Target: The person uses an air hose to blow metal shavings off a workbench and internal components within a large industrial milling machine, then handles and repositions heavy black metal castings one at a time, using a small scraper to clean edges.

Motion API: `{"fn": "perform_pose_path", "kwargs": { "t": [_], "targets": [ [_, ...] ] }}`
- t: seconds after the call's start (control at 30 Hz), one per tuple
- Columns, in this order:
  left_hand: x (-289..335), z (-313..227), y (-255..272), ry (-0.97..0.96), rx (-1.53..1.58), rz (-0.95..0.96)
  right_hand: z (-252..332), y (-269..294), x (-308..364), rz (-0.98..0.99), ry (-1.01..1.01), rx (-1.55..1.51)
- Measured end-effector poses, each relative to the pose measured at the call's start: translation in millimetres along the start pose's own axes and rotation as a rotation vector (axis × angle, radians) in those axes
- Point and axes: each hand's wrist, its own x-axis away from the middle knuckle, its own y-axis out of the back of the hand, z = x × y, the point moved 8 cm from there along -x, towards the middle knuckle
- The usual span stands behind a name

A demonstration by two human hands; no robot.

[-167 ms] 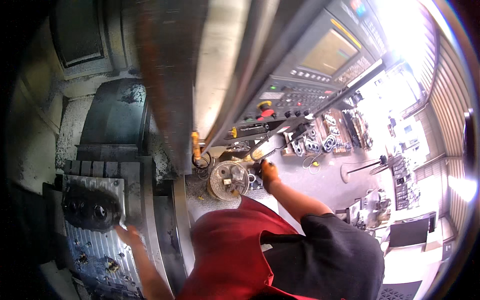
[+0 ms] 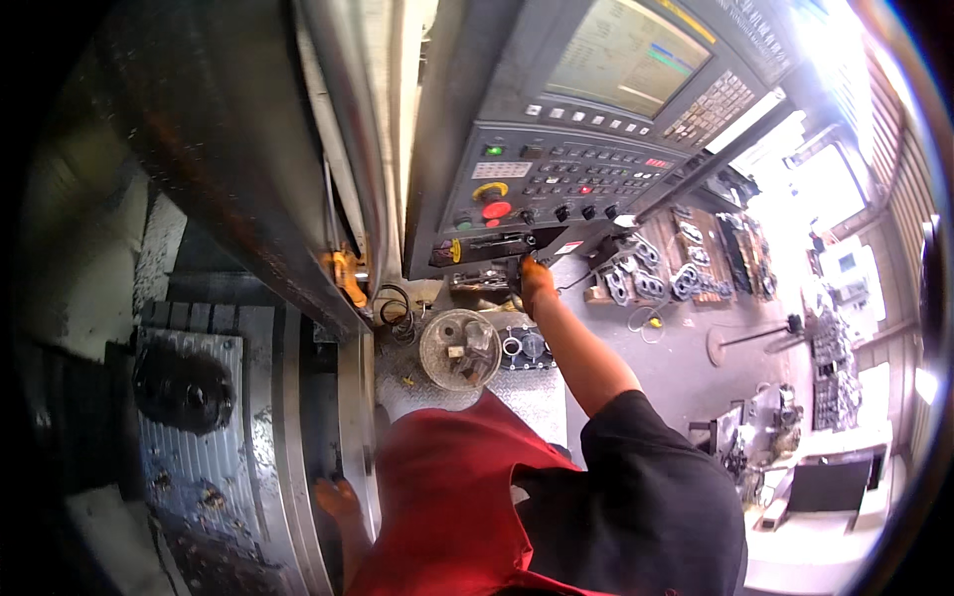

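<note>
My right hand (image 2: 537, 282) is closed at the small shelf (image 2: 487, 248) under the machine's control panel (image 2: 566, 179). Something dark shows by its fingers, too hidden to name. Tools lie on that shelf. Low on the left, my left hand (image 2: 340, 497) is beside the metal edge of the machine bed, fingers apart and nothing seen in them. Further left, a dark, oily cast part (image 2: 184, 389) lies on a ribbed metal plate (image 2: 204, 462) inside the machine.
A round bin of scraps (image 2: 433, 370) stands on the floor plate beside a flat metal part (image 2: 527, 348). The machine door (image 2: 219, 189) slants across the left. Rows of metal castings (image 2: 646, 268) lie on pallets beyond my right arm. A monitor (image 2: 833, 489) sits at lower right.
My left hand has drawn back from the cast part toward the bed's near edge. My right hand has risen toward the shelf. The view has shifted, bringing the control panel into fuller view.
</note>
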Motion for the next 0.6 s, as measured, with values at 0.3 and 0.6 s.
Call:
{"fn": "perform_pose_path", "kwargs": {
  "t": [0.3,0.6],
  "targets": [
    [118,2,156,0.747,0.047,0.471,-24,-40,-114,0.124,0.04,0.058],
    [103,6,112,0.653,0.08,0.246,-34,-4,-81,-0.285,-0.194,-0.505]
  ]
}}
